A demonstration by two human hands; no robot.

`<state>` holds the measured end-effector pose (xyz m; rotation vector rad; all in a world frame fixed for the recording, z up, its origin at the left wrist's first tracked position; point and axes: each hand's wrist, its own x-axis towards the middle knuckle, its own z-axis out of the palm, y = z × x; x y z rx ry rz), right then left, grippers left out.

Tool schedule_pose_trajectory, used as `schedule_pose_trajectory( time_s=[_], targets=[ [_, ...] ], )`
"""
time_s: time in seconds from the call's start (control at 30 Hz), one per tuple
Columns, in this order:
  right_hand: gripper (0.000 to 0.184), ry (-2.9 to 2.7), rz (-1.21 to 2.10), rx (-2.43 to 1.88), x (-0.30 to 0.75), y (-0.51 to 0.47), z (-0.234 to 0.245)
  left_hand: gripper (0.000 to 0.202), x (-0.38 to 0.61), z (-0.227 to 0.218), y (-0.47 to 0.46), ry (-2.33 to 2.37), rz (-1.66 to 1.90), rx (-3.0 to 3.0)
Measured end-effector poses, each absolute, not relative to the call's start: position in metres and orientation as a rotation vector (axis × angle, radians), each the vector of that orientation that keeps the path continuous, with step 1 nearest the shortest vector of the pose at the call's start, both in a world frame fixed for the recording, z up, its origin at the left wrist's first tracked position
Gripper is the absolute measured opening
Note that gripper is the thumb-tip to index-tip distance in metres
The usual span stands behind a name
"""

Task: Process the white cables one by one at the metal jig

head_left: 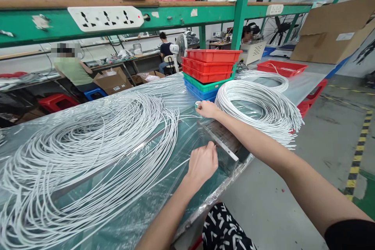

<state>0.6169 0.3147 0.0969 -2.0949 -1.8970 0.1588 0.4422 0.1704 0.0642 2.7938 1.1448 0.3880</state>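
Observation:
My left hand [203, 161] is closed in a pinch on the end of a white cable [178, 167], which runs back to the left. Just beyond it stands a dark block [227, 134] with a pale metal bar [224, 146] along its near edge. My right hand [209, 109] reaches past the block, its fingers closed on a small tape roll [197, 104], white with a green edge. A large loose bundle of white cables [96, 136] spreads over the left of the table. To the right of my right hand lies a coiled bundle of white cables [258, 101].
Stacked red, green and blue trays [209, 71] stand behind my right hand. Another red tray [283, 68] and a large cardboard box [331, 33] are farther right. A green shelf frame [175, 15] with a power strip [105, 18] crosses above. Several people sit in the background.

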Motion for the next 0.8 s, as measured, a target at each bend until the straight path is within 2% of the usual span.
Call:
schedule_pose_trajectory(
  time_s=[0.17,0.8],
  targets=[
    [0.028,-1.891,0.198,-2.081,0.6167,0.3144,0.0989,0.017,0.4457,0.0617,0.1747,1.178,0.448,2.825],
    [0.027,-1.862,0.248,-2.054,0.6168,0.3139,0.1004,0.022,0.4438,0.0643,0.1699,1.241,0.498,2.875]
  ],
)
